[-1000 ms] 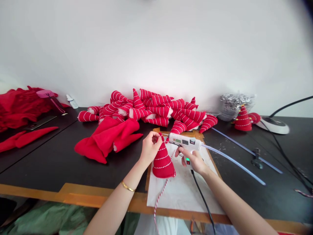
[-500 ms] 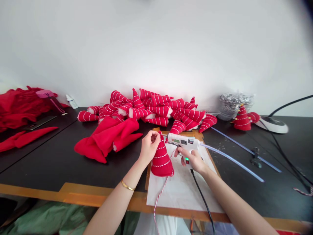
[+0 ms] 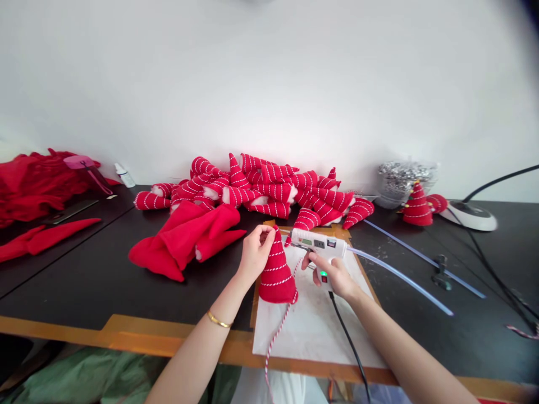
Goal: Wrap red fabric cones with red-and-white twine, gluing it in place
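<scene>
With its fingers closed at the tip, my left hand (image 3: 255,251) holds up a red felt cone (image 3: 278,275) wound with red-and-white twisted cord. The cord's loose end (image 3: 278,336) trails from the cone's base over the table edge. My right hand (image 3: 330,273) grips a white hot glue gun (image 3: 318,241), its nozzle pointing left at the upper part of the cone. A green light shows on the gun's handle, and a clear glue stick (image 3: 400,278) sticks out of its back. Whether the nozzle touches the cone is hard to tell.
A white sheet (image 3: 320,336) taped to the black table lies beneath my hands. Behind is a heap of cord-wrapped red cones (image 3: 269,191). Red felt pieces (image 3: 181,238) lie to the left. A decorated cone (image 3: 416,207) and a lamp base (image 3: 471,215) stand at right.
The cone has shifted very slightly left at its base, and the glue gun has moved a little to the right. Both hands keep their hold.
</scene>
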Available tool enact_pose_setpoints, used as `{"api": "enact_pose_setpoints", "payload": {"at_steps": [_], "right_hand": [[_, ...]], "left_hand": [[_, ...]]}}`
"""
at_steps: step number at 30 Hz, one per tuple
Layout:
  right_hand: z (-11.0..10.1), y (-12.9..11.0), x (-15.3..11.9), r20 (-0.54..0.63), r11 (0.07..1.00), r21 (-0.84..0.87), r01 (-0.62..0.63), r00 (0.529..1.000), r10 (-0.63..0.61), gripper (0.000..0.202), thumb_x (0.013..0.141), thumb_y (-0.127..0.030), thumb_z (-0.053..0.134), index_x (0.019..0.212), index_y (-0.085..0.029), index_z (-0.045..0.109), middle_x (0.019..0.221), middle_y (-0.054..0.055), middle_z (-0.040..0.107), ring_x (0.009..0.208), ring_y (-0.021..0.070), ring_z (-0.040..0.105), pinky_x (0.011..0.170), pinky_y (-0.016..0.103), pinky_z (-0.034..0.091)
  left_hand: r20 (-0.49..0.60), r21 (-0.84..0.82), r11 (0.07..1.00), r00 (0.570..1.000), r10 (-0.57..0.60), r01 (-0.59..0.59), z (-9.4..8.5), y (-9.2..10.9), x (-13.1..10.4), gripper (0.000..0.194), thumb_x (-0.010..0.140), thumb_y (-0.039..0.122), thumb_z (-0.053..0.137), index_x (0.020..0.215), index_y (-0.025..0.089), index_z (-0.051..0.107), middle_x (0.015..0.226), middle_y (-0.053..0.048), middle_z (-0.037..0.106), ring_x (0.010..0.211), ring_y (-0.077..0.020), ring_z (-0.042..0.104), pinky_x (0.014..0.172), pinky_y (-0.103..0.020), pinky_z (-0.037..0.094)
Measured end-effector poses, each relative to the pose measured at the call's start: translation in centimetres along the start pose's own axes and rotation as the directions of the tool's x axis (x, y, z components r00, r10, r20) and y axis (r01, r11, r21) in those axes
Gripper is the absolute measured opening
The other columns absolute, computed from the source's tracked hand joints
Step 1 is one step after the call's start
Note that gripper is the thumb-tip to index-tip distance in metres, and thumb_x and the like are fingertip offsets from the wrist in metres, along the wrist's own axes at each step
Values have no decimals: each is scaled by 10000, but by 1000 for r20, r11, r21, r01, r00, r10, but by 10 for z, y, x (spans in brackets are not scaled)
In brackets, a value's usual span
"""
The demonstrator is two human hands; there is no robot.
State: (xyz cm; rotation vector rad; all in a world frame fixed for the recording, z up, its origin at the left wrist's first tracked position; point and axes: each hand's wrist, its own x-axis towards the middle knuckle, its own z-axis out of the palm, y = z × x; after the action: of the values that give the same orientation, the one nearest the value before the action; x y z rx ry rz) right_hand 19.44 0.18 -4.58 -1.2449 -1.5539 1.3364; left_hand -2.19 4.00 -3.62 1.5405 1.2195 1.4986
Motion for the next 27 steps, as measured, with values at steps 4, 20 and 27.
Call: {"api": "enact_pose_setpoints", "payload": {"at_steps": [4, 20, 27], "right_hand": [[1, -1, 0, 13, 1000, -3, -14, 1000, 14, 528, 861, -659, 510, 687, -194, 690, 459, 3, 521, 532, 170, 481, 659, 323, 387], [2, 3, 2, 28, 999, -48, -25, 999, 26, 536, 878, -646, 498, 690, -189, 706, 458, 10, 534, 545, 170, 494, 653, 319, 393], [3, -1, 0, 23, 998, -56, -33, 999, 34, 534, 883, -640, 482, 708, -186, 702, 441, 2, 520, 535, 163, 489, 649, 311, 392]], "left_hand": [[-2, 92, 995, 1000, 28, -28, 0, -2, 0, 139, 913, 341, 582, 902, 208, 621, 858, -31, 700, 786, -187, 655, 755, -277, 479], [25, 193, 978, 997, 70, -74, 2, -1, -3, 161, 958, 344, 508, 938, 200, 577, 902, -30, 686, 830, -177, 649, 789, -282, 484], [13, 198, 978, 998, 69, -70, 2, 1, -3, 159, 957, 343, 510, 931, 200, 574, 897, -31, 686, 821, -175, 645, 783, -280, 482]]}}
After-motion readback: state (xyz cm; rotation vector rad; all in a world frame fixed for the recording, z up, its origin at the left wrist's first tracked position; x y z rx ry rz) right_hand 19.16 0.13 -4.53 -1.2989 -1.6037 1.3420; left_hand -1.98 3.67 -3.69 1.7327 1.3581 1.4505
